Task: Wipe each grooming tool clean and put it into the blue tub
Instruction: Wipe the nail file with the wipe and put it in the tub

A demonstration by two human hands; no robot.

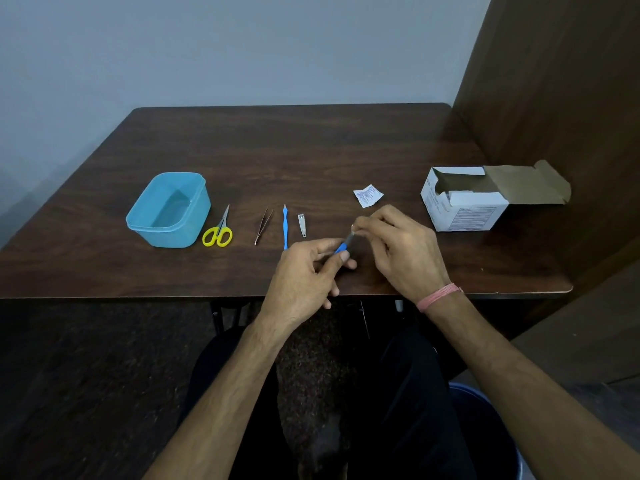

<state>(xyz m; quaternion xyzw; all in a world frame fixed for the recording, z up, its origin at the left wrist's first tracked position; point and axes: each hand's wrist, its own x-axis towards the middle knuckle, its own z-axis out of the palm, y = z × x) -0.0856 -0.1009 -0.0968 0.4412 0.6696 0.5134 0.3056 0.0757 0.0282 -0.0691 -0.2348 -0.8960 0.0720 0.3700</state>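
Wiping under way at the table's [311, 150] near edge: the left hand [304, 271] pinches the blue handle of a small tool [343, 247], its metal tip pointing toward 1 o'clock into the right hand [398, 251]. The right fingers [367, 225] are curled around that tip, apparently pressing a wipe against it; the wipe itself is too hidden to confirm. Both hands are therefore closed on the same tool, one at each end, held just above the table.

The tub [169, 209] stands at 9 o'clock from the hands, well apart, and looks empty. Between tub and hands, from left to right, lie the scissors [218, 230] just beside the tub, the tweezers [263, 225], a blue pusher [285, 226] and the clipper [302, 225], all flat and apart from one another. A torn sachet [368, 195] lies at 12 o'clock from the right hand; an opened box [464, 202] sits at 2 o'clock.

Judgement: this is likely the first tool of five, with four unwiped.

Risks from here:
- The thin tip may prick or slip through the wipe if the right fingers pull too hard along it.
- A light pinch on the handle may let the tool twist and drop over the near edge onto the lap.
- Carrying the tool toward 9 o'clock passes over the row; a low arm could sweep the clipper or pusher out of place.
- A wet wipe may be set down on unwiped tools.
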